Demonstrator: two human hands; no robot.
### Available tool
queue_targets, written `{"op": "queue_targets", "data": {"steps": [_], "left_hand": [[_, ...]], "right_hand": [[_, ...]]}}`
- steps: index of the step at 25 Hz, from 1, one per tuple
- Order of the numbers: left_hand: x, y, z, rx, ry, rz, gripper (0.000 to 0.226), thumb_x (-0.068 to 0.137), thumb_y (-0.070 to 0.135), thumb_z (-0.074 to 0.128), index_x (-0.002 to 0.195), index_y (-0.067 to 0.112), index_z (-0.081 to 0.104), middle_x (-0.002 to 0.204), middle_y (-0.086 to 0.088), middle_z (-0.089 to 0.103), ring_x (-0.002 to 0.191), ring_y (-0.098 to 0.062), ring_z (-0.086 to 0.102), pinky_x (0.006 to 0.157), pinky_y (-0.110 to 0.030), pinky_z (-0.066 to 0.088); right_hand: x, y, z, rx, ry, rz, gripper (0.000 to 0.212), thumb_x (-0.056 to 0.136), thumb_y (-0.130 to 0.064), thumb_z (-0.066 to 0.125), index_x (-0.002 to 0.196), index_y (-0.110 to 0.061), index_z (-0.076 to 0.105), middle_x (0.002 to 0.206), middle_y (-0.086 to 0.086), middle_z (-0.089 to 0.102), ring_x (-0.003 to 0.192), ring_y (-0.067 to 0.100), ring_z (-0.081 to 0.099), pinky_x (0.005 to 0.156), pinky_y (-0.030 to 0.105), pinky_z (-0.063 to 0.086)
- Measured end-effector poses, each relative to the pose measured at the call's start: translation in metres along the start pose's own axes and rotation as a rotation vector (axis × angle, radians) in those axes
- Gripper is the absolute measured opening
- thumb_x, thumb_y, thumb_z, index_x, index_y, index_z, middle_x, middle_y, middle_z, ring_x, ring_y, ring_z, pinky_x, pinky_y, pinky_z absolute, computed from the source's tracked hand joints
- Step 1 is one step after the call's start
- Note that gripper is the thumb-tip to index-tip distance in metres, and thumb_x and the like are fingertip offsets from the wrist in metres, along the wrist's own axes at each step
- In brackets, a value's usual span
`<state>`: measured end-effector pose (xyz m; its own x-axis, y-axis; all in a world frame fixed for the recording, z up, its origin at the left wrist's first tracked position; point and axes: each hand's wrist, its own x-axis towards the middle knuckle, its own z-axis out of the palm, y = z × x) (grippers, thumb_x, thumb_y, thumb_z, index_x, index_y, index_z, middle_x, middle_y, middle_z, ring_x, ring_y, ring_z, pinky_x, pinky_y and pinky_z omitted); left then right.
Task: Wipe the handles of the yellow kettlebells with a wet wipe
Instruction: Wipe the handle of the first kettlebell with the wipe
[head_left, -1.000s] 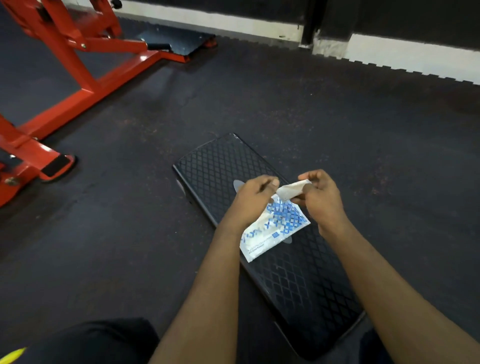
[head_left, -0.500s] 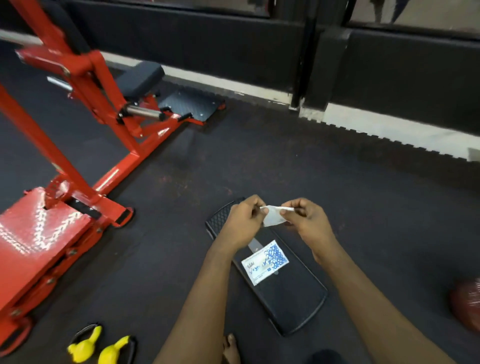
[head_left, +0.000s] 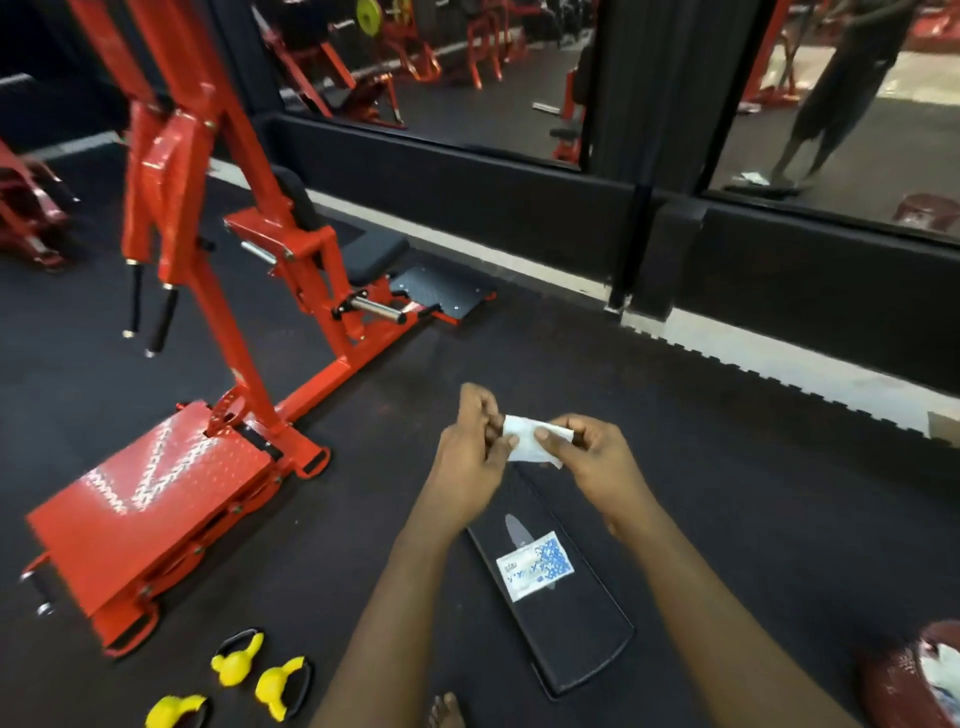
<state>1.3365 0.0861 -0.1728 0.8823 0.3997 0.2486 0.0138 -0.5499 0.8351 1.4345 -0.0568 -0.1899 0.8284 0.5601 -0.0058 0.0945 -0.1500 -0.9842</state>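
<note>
Looks down across a dark rubber gym floor (head_left: 753, 509) toward a mirrored wall (head_left: 467, 88). Takes in, at left, a large red weight machine (head_left: 156, 499) with a patterned metal footplate. Finds, right of centre and nearer, a long black step board (head_left: 582, 644) lying flat on the floor. Shows three yellow kettlebells (head_left: 236, 664) grouped on the floor at lower left, on their sides with dark loops that seem to be the handles, well apart from both hands and untouched. Catches both forearms reaching forward over the board's far end, left hand (head_left: 467, 462) and right hand (head_left: 597, 462) close together, each pinching one edge of the same small thing between thumb and fingertips, the other fingers curled. Shows a blue-and-white wipe sachet (head_left: 535, 565) lying on the board below the hands. Shows, pinched between the hands, a white wet wipe (head_left: 527, 444), partly bunched. Reads as the unfolding step, with no handle yet wiped. Calls next, most likely, for spreading the wipe open, then turning down and left to the kettlebells and wrapping the wipe round the first handle.
</note>
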Motion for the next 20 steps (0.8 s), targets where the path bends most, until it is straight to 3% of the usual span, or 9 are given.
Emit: {"op": "queue_targets", "data": {"steps": [2,5,9,12,14,20], "left_hand": [[-0.012,0.014,-0.019,0.038,0.028,0.045,0.018,0.088,-0.001,0.058,0.089,0.016,0.052,0.066,0.01,0.048,0.058,-0.003,0.044,0.059,-0.018,0.036],[-0.033,0.025,-0.05,0.077,0.116,0.025,0.018,0.09,0.0,0.058,0.097,0.014,0.066,0.067,0.016,0.049,0.063,0.002,0.049,0.061,-0.008,0.035],[-0.071,0.025,-0.099,0.102,0.19,-0.008,0.029,0.091,0.002,0.058,0.114,0.019,0.064,0.086,0.021,0.056,0.078,0.006,0.053,0.073,-0.005,0.037],[-0.109,0.013,-0.144,0.14,0.238,-0.039,0.034,0.091,0.003,0.058,0.12,0.021,0.062,0.102,0.017,0.059,0.089,0.004,0.055,0.079,-0.006,0.039],[-0.14,0.003,-0.178,0.175,0.284,-0.063,0.035,0.091,0.003,0.058,0.121,0.021,0.061,0.111,0.011,0.061,0.093,0.002,0.056,0.08,-0.006,0.039],[-0.264,-0.04,-0.302,0.246,0.41,-0.198,0.034,0.093,0.007,0.057,0.123,0.024,0.059,0.107,0.023,0.055,0.089,-0.001,0.056,0.079,-0.013,0.045]], "right_hand": [[-0.005,-0.015,0.01,0.006,-0.025,-0.049,0.024,0.088,-0.031,0.068,0.075,-0.01,0.068,0.064,0.011,0.059,0.061,0.015,0.052,0.06,0.033,0.04],[-0.009,-0.033,0.037,0.063,-0.066,-0.085,0.027,0.091,-0.032,0.063,0.074,-0.01,0.068,0.064,0.004,0.061,0.063,0.015,0.055,0.061,0.035,0.043],[-0.018,-0.055,0.091,0.092,-0.129,-0.11,0.036,0.091,-0.037,0.06,0.074,-0.005,0.066,0.064,0.005,0.06,0.062,0.017,0.053,0.062,0.038,0.042],[-0.036,-0.072,0.142,0.029,-0.225,-0.17,0.027,0.094,-0.031,0.06,0.075,-0.013,0.069,0.062,0.0,0.067,0.06,0.017,0.061,0.062,0.038,0.047],[-0.055,-0.082,0.183,0.021,-0.3,-0.208,0.023,0.094,-0.026,0.061,0.077,-0.014,0.07,0.061,0.006,0.07,0.059,0.022,0.067,0.064,0.036,0.051],[-0.12,-0.101,0.34,0.084,-0.555,-0.206,0.014,0.091,-0.019,0.066,0.083,-0.009,0.071,0.064,0.008,0.067,0.059,0.013,0.056,0.059,0.03,0.043]]}}
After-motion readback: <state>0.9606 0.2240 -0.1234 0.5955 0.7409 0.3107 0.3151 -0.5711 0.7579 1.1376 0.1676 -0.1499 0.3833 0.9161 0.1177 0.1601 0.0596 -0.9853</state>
